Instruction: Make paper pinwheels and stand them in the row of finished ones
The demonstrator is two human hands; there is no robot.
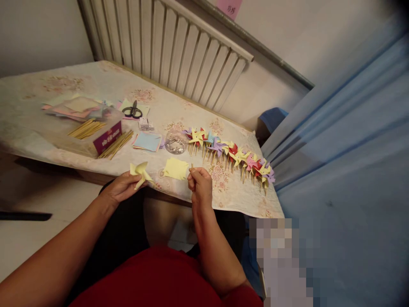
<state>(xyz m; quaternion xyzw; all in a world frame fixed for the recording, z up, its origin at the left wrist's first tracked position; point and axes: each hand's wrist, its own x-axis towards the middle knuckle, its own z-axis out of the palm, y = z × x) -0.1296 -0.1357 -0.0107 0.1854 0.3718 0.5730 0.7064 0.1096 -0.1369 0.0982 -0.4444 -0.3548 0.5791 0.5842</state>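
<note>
Between the thumb and fingers of my left hand (123,186) is a yellow paper pinwheel (141,172) with folded blades, held over the table's front edge. My right hand (201,183) is closed in a grip around a thin wooden stick (192,166), whose tip pokes up above the fist. Yellow paper sheets (175,169) lie on the table between my two hands. Behind them stands a clear round container (176,142) of small metal pieces. Finished pinwheels (238,157) on sticks lie in a long row to the right.
On the flowered tablecloth (217,177) are blue paper squares (147,141), small white boxes (146,124), black-handled scissors (132,111) and bundled sticks (116,144) beside a plastic bag (83,147). A radiator (179,47) stands behind the table; a blue curtain (345,140) hangs to the right. A blurred-out figure (277,260) is at lower right.
</note>
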